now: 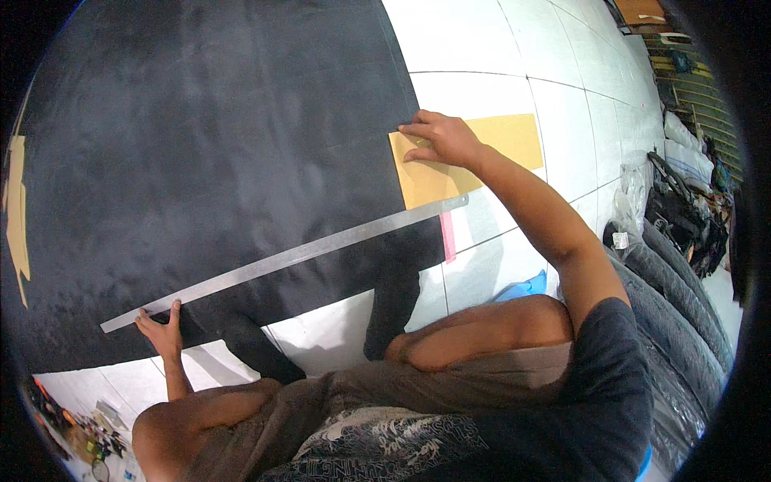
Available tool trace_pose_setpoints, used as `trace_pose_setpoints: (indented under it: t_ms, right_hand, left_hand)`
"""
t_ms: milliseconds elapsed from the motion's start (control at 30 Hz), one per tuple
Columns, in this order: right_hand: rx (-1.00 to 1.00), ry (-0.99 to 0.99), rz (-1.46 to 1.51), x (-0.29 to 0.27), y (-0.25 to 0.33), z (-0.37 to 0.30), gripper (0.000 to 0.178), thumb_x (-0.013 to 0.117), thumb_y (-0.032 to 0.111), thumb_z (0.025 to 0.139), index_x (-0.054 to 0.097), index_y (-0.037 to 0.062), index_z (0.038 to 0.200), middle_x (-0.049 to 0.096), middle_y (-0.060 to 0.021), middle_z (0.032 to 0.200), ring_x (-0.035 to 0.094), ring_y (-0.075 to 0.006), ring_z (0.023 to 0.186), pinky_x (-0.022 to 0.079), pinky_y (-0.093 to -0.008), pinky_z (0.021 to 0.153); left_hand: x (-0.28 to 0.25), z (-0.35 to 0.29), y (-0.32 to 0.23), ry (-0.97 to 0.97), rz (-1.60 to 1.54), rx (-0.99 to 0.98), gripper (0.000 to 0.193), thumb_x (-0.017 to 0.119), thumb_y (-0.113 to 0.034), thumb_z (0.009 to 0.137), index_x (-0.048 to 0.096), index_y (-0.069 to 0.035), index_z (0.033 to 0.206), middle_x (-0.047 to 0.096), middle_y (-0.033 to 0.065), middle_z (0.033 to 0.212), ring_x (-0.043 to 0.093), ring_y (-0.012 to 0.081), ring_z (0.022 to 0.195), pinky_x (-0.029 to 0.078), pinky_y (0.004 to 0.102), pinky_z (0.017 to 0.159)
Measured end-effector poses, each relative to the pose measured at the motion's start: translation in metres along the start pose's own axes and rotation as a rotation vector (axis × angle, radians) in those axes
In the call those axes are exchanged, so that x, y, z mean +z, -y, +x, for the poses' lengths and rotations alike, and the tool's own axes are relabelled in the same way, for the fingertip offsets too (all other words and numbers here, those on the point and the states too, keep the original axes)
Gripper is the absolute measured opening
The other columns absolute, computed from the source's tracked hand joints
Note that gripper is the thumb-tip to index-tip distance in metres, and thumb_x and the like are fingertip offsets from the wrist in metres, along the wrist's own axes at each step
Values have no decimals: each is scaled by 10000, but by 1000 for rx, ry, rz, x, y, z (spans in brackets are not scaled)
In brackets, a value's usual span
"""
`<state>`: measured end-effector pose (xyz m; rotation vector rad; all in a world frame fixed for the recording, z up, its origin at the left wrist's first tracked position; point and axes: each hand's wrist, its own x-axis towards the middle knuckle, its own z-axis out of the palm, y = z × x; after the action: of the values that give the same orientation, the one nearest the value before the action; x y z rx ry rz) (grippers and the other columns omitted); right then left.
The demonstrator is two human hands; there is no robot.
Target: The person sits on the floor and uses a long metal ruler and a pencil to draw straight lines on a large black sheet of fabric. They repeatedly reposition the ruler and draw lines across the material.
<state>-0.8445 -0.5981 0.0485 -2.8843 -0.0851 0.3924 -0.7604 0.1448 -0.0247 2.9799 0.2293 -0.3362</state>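
Observation:
A long metal ruler (281, 258) lies slanting across a large black sheet (217, 136), its right end reaching past the sheet's right edge. At the ruler's lower left, my left hand (165, 331) has its thumb and fingers spread, with the tips touching the ruler's near edge. My right hand (443, 140) rests on a yellow rectangular sheet (506, 140) with thumb and forefinger apart. Its fingertips reach the yellow sheet's left corner, where it overlaps the black sheet's edge. The yellow sheet's near edge lies close along the ruler's right end.
White tiles (466, 40) form the floor. A pink strip (448, 237) sits under the ruler's right end, and a blue piece (524, 286) lies by my right knee. Plastic-wrapped dark rolls (666, 321) stand at right. Yellow pieces (16, 217) lie far left; small clutter (96, 434) lies lower left.

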Motion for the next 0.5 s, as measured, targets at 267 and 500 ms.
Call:
trace_pose_setpoints:
  t_ms: [267, 500]
  right_hand:
    - [308, 179, 295, -31, -21, -30, 396, 780, 423, 854, 752, 109, 1094, 708, -120, 1061, 673, -287, 1026, 521, -410, 891]
    - [329, 272, 521, 14, 6, -91, 346, 769, 396, 877, 711, 90, 1030, 729, -132, 972, 703, -294, 954, 530, -404, 832]
  left_hand:
    - [-6, 0, -9, 37, -13, 22, 1169, 785, -633, 799, 266, 120, 1528, 160, 402, 1578, 180, 518, 1497, 232, 546, 1220]
    - [-2, 3, 2, 10, 13, 19, 1169, 781, -638, 801, 264, 116, 1530, 164, 396, 1580, 178, 510, 1502, 234, 545, 1220]
